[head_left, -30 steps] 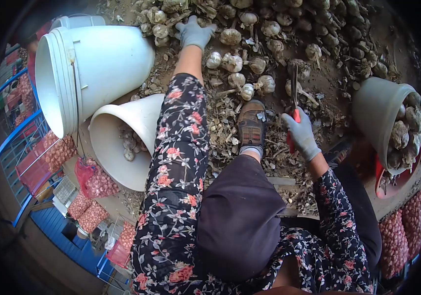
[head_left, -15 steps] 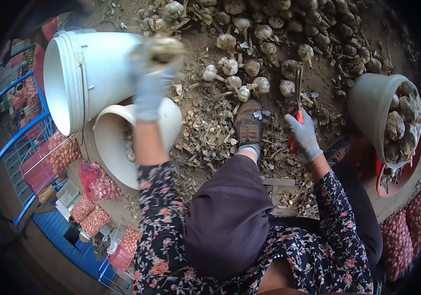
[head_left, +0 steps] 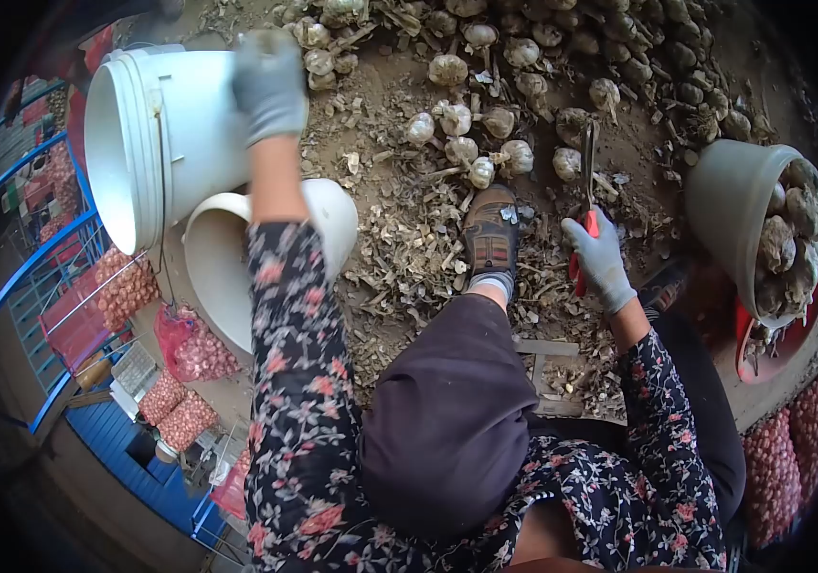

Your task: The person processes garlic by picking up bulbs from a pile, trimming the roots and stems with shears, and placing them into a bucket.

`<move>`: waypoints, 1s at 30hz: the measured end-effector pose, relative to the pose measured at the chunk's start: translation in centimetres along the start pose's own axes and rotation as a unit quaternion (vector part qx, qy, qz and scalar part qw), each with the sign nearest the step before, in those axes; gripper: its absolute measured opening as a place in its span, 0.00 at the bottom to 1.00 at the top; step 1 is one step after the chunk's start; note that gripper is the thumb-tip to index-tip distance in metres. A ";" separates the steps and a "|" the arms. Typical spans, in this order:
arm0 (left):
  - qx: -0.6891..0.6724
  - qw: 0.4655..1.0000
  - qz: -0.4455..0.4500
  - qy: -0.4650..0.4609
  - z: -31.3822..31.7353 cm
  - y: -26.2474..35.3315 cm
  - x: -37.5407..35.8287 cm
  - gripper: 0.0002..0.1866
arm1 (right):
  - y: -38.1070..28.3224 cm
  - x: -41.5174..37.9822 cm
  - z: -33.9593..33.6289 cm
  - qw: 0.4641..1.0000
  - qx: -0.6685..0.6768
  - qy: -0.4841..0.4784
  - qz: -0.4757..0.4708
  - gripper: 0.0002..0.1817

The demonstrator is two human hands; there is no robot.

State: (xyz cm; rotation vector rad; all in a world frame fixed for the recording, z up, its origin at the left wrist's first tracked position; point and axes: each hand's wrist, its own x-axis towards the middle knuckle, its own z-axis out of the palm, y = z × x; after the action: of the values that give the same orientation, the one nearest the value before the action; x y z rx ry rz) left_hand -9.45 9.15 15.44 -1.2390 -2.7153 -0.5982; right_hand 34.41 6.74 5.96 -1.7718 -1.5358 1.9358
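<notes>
Garlic bulbs (head_left: 456,118) are spread just beyond the shoe (head_left: 492,229), likely for easy reach. Right of it, shears (head_left: 591,225) are gripped in the right hand (head_left: 603,262), blades pointed away, likely for safety. Left of it, the left hand (head_left: 273,94) is blurred; its hold cannot be told.

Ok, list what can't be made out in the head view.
All in the head view:
Gray-gloved left hand: motion blur hides whether it holds anything.
Tilted cream plastic bucket: black floral sleeve covers part of its inside.
Large white plastic bucket: its wall hides the bottom.
Dirty garlic heap: cut off by top edge.
</notes>
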 end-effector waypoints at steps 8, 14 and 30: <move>-0.144 0.983 0.114 -0.004 12.1 -2.8 -7.6 0.18 | 1.5 1.2 0.6 1.000 0.004 0.002 0.015 0.14; -0.307 0.905 -0.293 0.013 13.5 -7.9 -8.3 0.12 | 0.4 1.7 0.7 1.000 -0.016 -0.005 0.015 0.16; 0.014 0.935 0.184 0.304 -1.8 -4.2 -1.5 0.08 | -1.4 1.1 0.7 0.999 -0.028 0.000 0.019 0.16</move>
State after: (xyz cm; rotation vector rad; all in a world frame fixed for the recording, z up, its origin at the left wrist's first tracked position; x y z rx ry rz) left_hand -11.71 4.84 15.41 -1.2466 -1.9240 -0.7382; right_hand 32.75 7.73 6.09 -1.8376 -1.5821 1.9276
